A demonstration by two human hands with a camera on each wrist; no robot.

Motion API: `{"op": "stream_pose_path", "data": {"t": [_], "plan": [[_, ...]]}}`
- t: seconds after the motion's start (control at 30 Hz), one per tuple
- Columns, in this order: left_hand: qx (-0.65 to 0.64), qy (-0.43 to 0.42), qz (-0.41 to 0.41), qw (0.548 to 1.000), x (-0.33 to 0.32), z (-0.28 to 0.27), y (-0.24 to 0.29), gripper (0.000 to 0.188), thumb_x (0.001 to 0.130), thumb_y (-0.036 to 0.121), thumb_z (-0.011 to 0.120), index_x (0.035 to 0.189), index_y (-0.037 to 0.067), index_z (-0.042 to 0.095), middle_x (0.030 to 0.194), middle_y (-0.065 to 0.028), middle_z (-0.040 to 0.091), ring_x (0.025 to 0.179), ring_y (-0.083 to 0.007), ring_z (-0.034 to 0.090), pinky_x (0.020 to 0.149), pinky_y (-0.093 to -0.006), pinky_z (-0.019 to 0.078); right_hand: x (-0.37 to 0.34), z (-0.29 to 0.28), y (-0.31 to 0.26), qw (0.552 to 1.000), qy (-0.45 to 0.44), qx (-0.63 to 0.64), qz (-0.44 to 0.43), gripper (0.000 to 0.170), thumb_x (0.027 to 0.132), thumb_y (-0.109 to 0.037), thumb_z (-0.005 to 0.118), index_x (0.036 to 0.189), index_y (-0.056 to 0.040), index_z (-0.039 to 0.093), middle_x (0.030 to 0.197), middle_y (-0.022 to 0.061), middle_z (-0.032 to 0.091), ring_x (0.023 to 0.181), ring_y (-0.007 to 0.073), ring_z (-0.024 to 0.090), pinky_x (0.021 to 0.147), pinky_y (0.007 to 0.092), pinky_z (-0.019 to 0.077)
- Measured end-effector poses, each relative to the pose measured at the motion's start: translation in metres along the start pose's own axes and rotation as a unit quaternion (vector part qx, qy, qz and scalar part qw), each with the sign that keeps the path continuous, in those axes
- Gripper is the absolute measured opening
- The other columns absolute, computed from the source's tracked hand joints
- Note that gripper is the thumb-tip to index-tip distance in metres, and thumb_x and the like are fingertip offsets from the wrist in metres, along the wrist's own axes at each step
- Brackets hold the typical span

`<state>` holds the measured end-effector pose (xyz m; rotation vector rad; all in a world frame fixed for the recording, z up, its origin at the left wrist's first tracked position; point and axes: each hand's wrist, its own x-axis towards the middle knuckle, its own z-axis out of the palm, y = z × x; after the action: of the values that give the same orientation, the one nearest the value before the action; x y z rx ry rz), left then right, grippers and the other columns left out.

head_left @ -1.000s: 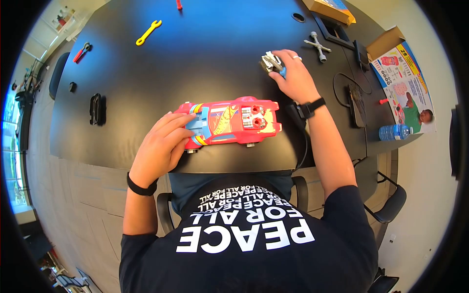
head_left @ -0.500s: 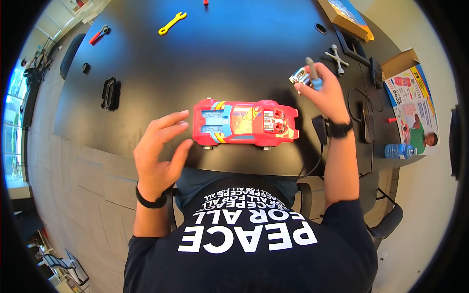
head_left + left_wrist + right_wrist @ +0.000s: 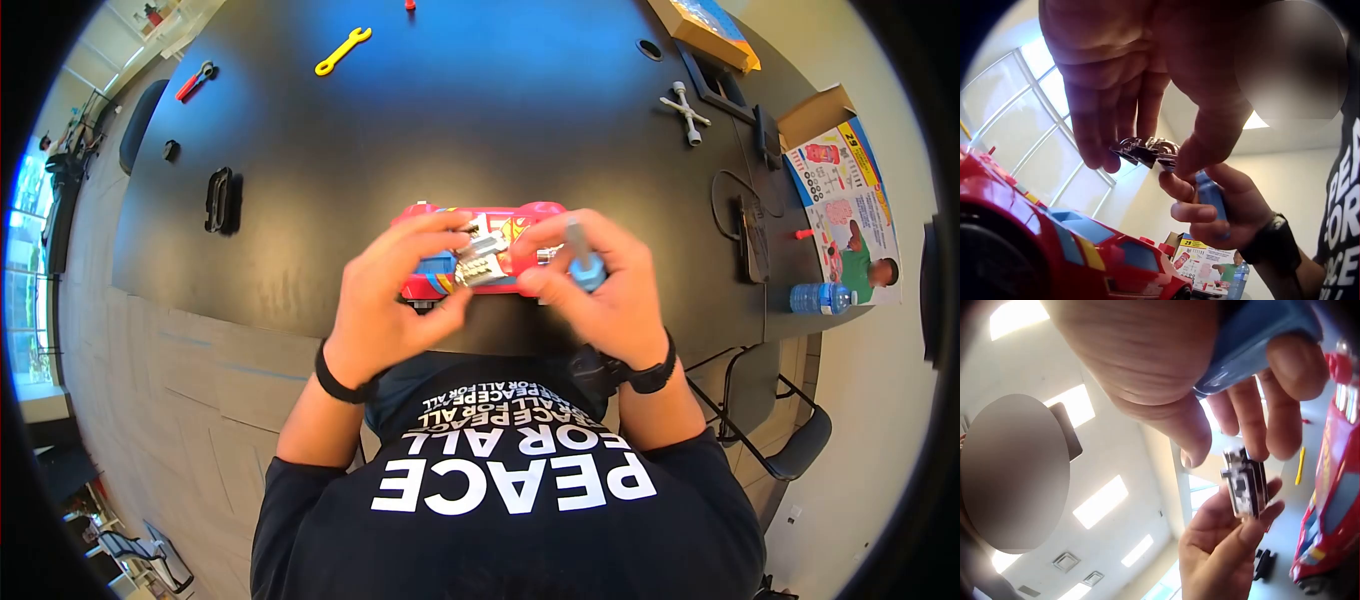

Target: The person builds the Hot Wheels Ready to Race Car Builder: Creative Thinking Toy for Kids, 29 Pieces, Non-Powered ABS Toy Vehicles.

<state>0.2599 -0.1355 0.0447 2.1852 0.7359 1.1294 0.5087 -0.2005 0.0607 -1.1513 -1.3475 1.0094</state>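
Note:
A chrome toy engine piece (image 3: 482, 262) is pinched between the fingertips and thumb of my left hand (image 3: 390, 290), above the red toy car (image 3: 540, 211). In the right wrist view the engine piece (image 3: 1247, 487) shows its underside. My right hand (image 3: 620, 290) holds a toy screwdriver with a blue handle (image 3: 588, 273) against its palm, the grey shaft pointing up. Its thumb and fingertips (image 3: 1285, 437) are close to the engine piece. The car lies across the table in front of the person, partly hidden under both hands; the left wrist view shows its blue-windowed side (image 3: 1138, 256).
Toward the far side lie a yellow wrench (image 3: 343, 52) and a red-handled tool (image 3: 195, 80). A black part (image 3: 218, 200) sits at left. At right are a grey cross wrench (image 3: 688, 113), a cable, a water bottle (image 3: 823, 298) and an illustrated box (image 3: 845, 200).
My left hand let go of the car, then took the engine piece over it. My right hand came in from the right with the engine piece and screwdriver, and keeps the screwdriver.

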Motion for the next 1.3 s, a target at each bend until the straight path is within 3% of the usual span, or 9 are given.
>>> {"op": "stream_pose_path", "data": {"t": [0.13, 0.27, 0.4, 0.6, 0.7, 0.8, 1.0, 1.17, 1.3], "plan": [[-0.081, -0.024, -0.068, 0.994, -0.005, -0.011, -0.037, 0.050, 0.080, -0.006, 0.084, 0.128, 0.002, 0.075, 0.136, -0.0199, 0.078, 0.135, -0.0368, 0.071, 0.119, -0.0455, 0.0516, 0.000, -0.024, 0.010, 0.995, 0.059, -0.081, 0.025, 0.021, 0.098, -0.008, 0.087, 0.114, -0.0012, 0.076, 0.102, 0.0017, 0.078, 0.071, 0.0050, 0.062, 0.068, 0.0246, 0.0499], [0.006, -0.125, -0.071, 0.990, -0.012, -0.021, -0.048, 0.047, 0.086, 0.003, 0.086, 0.132, 0.007, 0.076, 0.146, -0.0141, 0.076, 0.149, -0.0400, 0.062, 0.133, -0.0548, 0.0342, -0.005, -0.033, 0.020, 0.982, 0.056, -0.182, -0.018, 0.017, 0.097, -0.010, 0.087, 0.110, -0.0031, 0.078, 0.100, 0.0060, 0.078, 0.084, 0.0145, 0.068, 0.077, 0.0304, 0.0529], [0.006, -0.114, -0.097, 0.989, -0.017, -0.025, -0.055, 0.045, 0.088, 0.010, 0.088, 0.132, 0.008, 0.077, 0.149, -0.0114, 0.076, 0.156, -0.0409, 0.055, 0.136, -0.0578, 0.0277, -0.008, -0.035, 0.027, 0.982, 0.075, -0.171, -0.017, 0.017, 0.096, -0.010, 0.087, 0.108, -0.0017, 0.078, 0.099, 0.0081, 0.077, 0.090, 0.0189, 0.069, 0.081, 0.0336, 0.0538], [0.056, -0.149, -0.046, 0.986, -0.012, -0.035, -0.029, 0.090, 0.085, 0.033, 0.095, 0.163, 0.012, 0.057, 0.174, -0.0178, 0.050, 0.164, -0.0434, 0.041, 0.135, -0.0622, 0.0269, -0.013, -0.048, 0.034, 0.981, 0.097, -0.165, -0.004, 0.029, 0.094, -0.011, 0.089, 0.117, -0.0012, 0.076, 0.119, 0.0082, 0.074, 0.088, 0.0132, 0.065, 0.077, 0.0300, 0.0537], [0.215, -0.253, 0.022, 0.943, -0.014, -0.034, -0.017, 0.123, 0.084, 0.068, 0.084, 0.173, -0.002, 0.036, 0.182, -0.0280, 0.030, 0.170, -0.0468, 0.027, 0.136, -0.0587, 0.0246, -0.015, -0.051, 0.040, 0.975, 0.100, -0.193, -0.038, 0.038, 0.092, -0.013, 0.091, 0.124, -0.0014, 0.075, 0.128, 0.0072, 0.072, 0.088, 0.0109, 0.062, 0.075, 0.0277, 0.0529], [0.222, -0.293, 0.015, 0.930, -0.023, -0.025, -0.019, 0.124, 0.084, 0.068, 0.083, 0.172, -0.006, 0.036, 0.181, -0.0283, 0.031, 0.169, -0.0469, 0.027, 0.137, -0.0577, 0.0245, -0.019, -0.054, 0.045, 0.974, 0.091, -0.207, -0.030, 0.043, 0.091, -0.014, 0.092, 0.128, -0.0015, 0.074, 0.129, 0.0072, 0.071, 0.089, 0.0126, 0.063, 0.078, 0.0292, 0.0539], [0.241, -0.259, 0.008, 0.935, -0.029, -0.009, -0.020, 0.100, 0.088, 0.033, 0.087, 0.167, -0.008, 0.041, 0.176, -0.0275, 0.041, 0.163, -0.0448, 0.039, 0.136, -0.0555, 0.0319, -0.029, -0.055, 0.065, 0.967, 0.091, -0.234, -0.038, 0.042, 0.094, -0.006, 0.083, 0.134, 0.0000, 0.072, 0.131, 0.0088, 0.068, 0.100, 0.0147, 0.061, 0.086, 0.0325, 0.0539], [0.260, -0.196, -0.011, 0.946, -0.018, -0.011, -0.039, 0.080, 0.090, 0.004, 0.081, 0.164, 0.000, 0.049, 0.172, -0.0214, 0.049, 0.160, -0.0382, 0.046, 0.133, -0.0534, 0.0386, -0.030, -0.073, 0.072, 0.988, 0.148, -0.009, 0.044, 0.053, 0.096, 0.002, 0.077, 0.148, 0.0013, 0.068, 0.128, 0.0073, 0.063, 0.113, 0.0148, 0.065, 0.088, 0.0269, 0.0552], [0.273, -0.167, -0.039, 0.946, -0.002, -0.014, -0.051, 0.074, 0.093, -0.005, 0.073, 0.164, 0.002, 0.050, 0.172, -0.0176, 0.049, 0.159, -0.0405, 0.046, 0.130, -0.0500, 0.0428, -0.015, -0.075, 0.075, 0.982, 0.156, -0.100, 0.035, 0.053, 0.097, 0.000, 0.080, 0.149, 0.0046, 0.067, 0.123, 0.0088, 0.072, 0.108, 0.0134, 0.071, 0.086, 0.0275, 0.0611]]}}
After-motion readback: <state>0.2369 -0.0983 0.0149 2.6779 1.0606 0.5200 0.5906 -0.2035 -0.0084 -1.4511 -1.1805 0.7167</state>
